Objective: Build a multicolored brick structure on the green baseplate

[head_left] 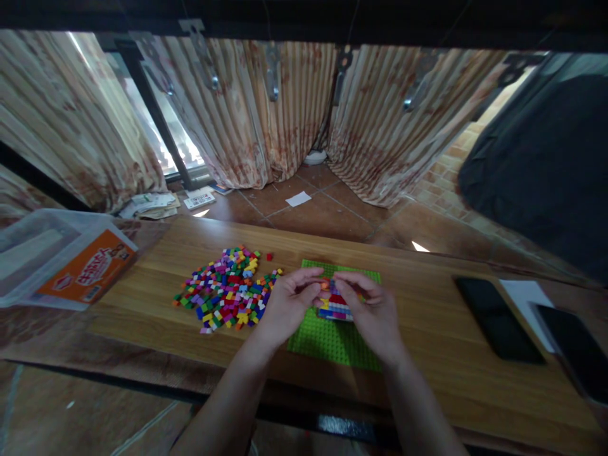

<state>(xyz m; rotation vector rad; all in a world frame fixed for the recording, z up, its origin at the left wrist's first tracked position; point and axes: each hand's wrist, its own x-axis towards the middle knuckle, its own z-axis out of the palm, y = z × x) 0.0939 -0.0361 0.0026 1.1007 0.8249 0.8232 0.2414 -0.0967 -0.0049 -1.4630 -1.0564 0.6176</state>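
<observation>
Both my hands meet over a green studded baseplate lying on the wooden board. Rows of coloured toy bricks, in red, white, purple, yellow and blue, are built up on it between my hands. My left hand is closed, thumb and fingertips pinched at a small orange brick by the far end of those rows. From the other side my right hand is closed too, its fingertips at the same far end. What its fingers hold, if anything, is hidden.
A heap of loose coloured bricks spreads left of the baseplate, with one red brick apart. A clear plastic tub with an orange label stands at far left. Two dark phone-like slabs and white paper lie at right.
</observation>
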